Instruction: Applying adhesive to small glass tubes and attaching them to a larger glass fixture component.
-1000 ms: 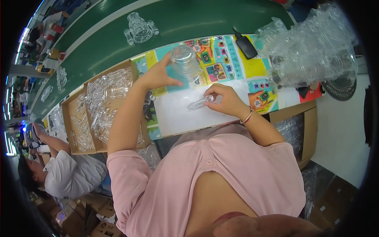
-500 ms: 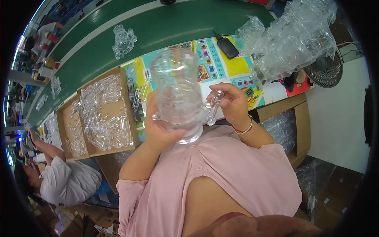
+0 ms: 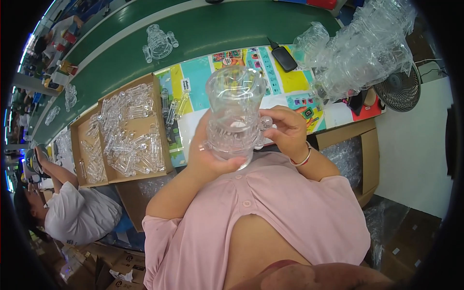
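Clear plastic jar (image 3: 234, 116) lifted closer, gripped between both hands.

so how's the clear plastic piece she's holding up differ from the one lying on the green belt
The clear plastic jug-shaped piece is raised upright, gripped by the left hand and right hand. The clear plastic piece on the green belt lies flat, untouched, and looks smaller, being farther away. Both are transparent with side knobs.

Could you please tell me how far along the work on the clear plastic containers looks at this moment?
Done: one clear assembled piece lies on the green belt. In hand: the left hand cradles a clear plastic container while the right hand presses a small part at its side. Left: a cardboard box of small clear tubes and a pile of bagged clear containers remain.
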A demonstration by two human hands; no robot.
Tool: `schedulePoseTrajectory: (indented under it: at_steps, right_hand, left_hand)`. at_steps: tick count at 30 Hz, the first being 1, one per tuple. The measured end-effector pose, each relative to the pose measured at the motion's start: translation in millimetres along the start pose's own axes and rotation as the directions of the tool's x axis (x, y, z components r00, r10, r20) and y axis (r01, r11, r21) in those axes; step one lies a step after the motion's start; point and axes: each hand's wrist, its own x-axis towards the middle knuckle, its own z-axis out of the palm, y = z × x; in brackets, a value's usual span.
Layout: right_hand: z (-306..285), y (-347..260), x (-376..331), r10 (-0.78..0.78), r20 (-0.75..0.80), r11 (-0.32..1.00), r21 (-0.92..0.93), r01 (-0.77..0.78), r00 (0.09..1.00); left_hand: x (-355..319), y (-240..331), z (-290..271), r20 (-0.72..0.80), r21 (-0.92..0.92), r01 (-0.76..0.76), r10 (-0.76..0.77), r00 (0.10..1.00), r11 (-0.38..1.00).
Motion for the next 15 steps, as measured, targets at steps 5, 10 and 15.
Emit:
schedulePoseTrajectory:
  at_steps: [5, 10, 15]
  right_hand:
    - [6.6, -14.6, 15.2, -0.072, 0.166, 0.993, 0.109, 0.054, 0.983]
    - [22.8, -41.6, 3.9, -0.125, 0.388, 0.876, 0.476, -0.082, 0.913]
    - [27.7, -29.7, -18.1, -0.272, 0.523, 0.897, 0.442, 0.017, 0.808]
  left_hand:
    - [-9.6, 10.5, -13.8, 0.224, -0.09, 0.141, -0.118, 0.967, 0.986]
    - [-12.1, 19.4, -7.5, 0.568, 0.163, -0.403, 0.249, 0.785, 0.901]
    - [-28.9, 12.7, -3.4, 0.668, 0.185, -0.547, 0.304, 0.679, 0.817]
